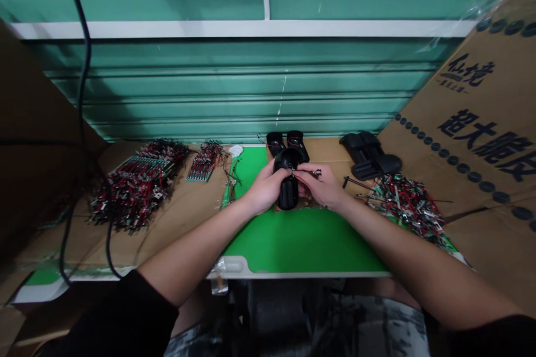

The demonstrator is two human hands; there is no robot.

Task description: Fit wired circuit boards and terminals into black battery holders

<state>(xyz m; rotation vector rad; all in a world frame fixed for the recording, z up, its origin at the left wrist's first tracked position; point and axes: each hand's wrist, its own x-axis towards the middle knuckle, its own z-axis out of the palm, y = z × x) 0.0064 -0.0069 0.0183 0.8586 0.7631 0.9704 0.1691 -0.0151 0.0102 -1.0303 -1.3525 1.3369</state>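
Note:
A black plastic shell (288,195), long and rounded, is held over the middle of the green table top. My left hand (267,188) is closed around its left side, with the thumb over the top. My right hand (323,185) is at the shell's right side, fingers pinched together. A small dark piece with a metallic glint (315,172) sticks out to the right from between those fingers; its kind is too small to make out. Just behind the hands lie two black shells (296,139) with thin red wires in them.
Bundles of wired circuit boards (134,187) lie on cardboard at the left, with a smaller bundle (205,162) beside them. More wired parts (408,206) and stacked black shells (368,155) lie right. A cardboard box wall (473,139) stands right; a black cable (86,67) hangs left.

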